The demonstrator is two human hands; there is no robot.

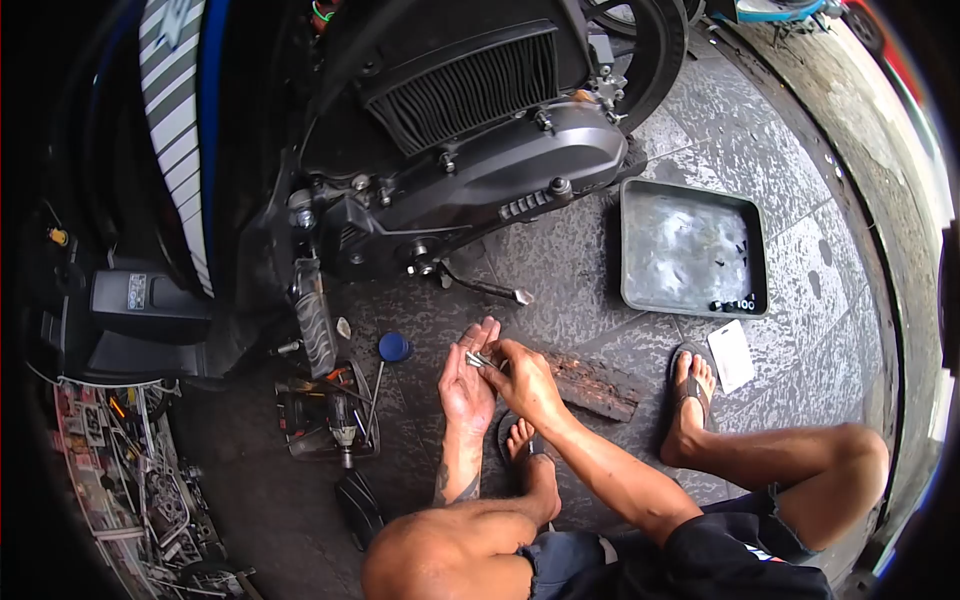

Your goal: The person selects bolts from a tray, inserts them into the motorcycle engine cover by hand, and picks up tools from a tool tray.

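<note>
My left hand [464,398] is turned palm up with its fingers stretched out. Against those fingers are a few small silver bolts [476,360], whose number I cannot tell. My right hand [527,382] reaches over from the right, its thumb and fingers pinched on the bolts. Both hands are in front of a scooter, near its engine cover [500,165] and the kickstand [490,290]. Below my right hand lies a worn wooden block [595,388] on the floor.
A grey tray [630,250] holding small dark parts stands on the right, with a white card [731,357] beside it. At left are a blue cap [394,347], a power tool [343,420] among hand tools, and a rack of tools and parts [130,470].
</note>
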